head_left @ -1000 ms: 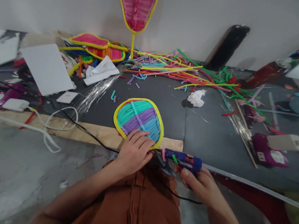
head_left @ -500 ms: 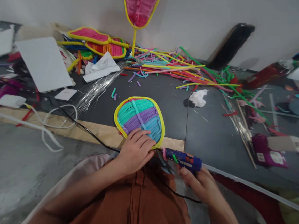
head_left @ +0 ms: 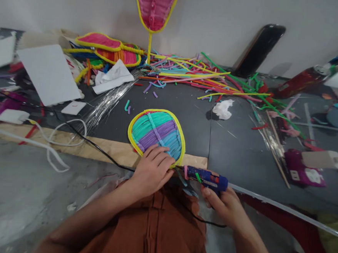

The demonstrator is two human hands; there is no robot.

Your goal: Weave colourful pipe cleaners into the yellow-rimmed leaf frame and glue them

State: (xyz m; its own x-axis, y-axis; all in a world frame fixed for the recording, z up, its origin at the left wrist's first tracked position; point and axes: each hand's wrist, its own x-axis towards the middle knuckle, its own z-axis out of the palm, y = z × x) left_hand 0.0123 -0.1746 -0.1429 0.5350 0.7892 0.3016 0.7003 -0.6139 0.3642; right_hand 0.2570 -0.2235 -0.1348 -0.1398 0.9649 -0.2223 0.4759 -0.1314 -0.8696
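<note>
At the near table edge lies a rounded pipe-cleaner panel (head_left: 158, 131), striped green, purple and blue inside a yellow rim. My left hand (head_left: 153, 169) grips its lower edge, fingers over the front; the thumb is mostly hidden. A dark blue hot glue gun (head_left: 206, 178) with a long clear glue stick (head_left: 287, 210) out of its back is in the closed grasp of my right hand (head_left: 227, 207). The gun's nozzle points left, at or very near the panel's lower right rim; whether it touches cannot be made out.
Loose pipe cleaners (head_left: 187, 72) are heaped along the wall. A pink panel on a yellow stem (head_left: 149, 46) rises behind them. Clear strands (head_left: 113, 99), a white card (head_left: 49, 74), crumpled paper (head_left: 224, 109) and a dark can (head_left: 302, 80) lie around. A black cord (head_left: 103, 151) crosses the front edge.
The view has shifted very slightly. Both hands, the panel and the glue gun keep nearly the same places relative to each other.
</note>
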